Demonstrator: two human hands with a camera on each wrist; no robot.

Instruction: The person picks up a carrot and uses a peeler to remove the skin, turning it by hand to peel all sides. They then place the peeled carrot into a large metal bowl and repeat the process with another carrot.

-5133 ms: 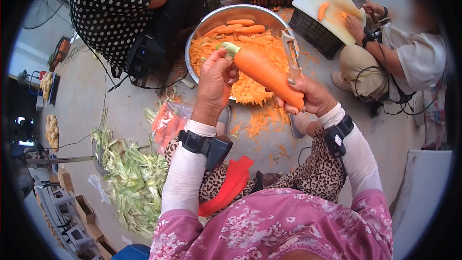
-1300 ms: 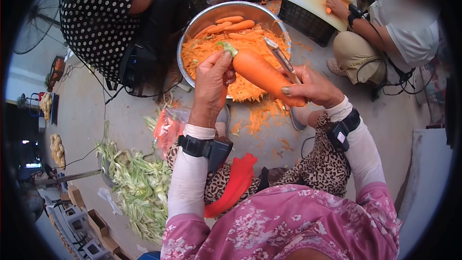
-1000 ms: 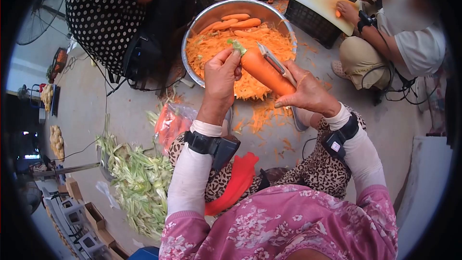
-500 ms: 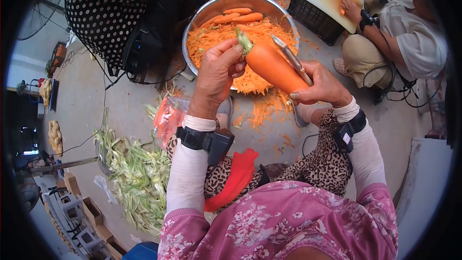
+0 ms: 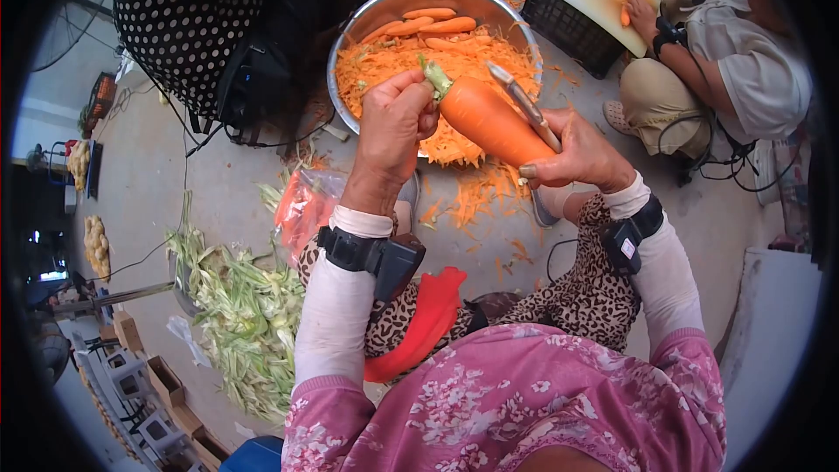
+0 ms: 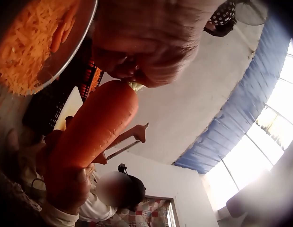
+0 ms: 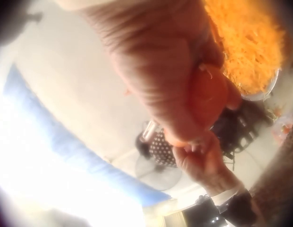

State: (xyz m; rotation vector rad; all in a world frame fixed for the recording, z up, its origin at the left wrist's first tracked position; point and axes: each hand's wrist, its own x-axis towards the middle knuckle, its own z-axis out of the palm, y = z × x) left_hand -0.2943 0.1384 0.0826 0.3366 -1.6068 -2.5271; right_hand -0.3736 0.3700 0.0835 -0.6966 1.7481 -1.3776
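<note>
My left hand [image 5: 384,144] pinches the green top, my right hand [image 5: 590,150] curls round the peeler [image 5: 528,108] and the thin end, and between them the carrot [image 5: 485,118] waits, peeler just lifted away, so peeling pauses.

- The far side of the metal basin [image 5: 494,9] offers open air above the whole carrots [image 5: 450,25]; the large carrot [image 5: 492,120] and peeler [image 5: 524,105] obstruct its near side.
- Between the left forearm [image 5: 336,319] and right forearm [image 5: 664,275], room leads down to the concrete floor [image 5: 476,267], with shoes bounding it nearer the basin.
- Right of the basin, a black crate [image 5: 572,39] leaves a narrow floor wedge.
- Left, a black bag [image 5: 258,83] restricts passage; farther down, a plastic bag [image 5: 306,210] and husk pile [image 5: 249,323] occupy the floor.
</note>
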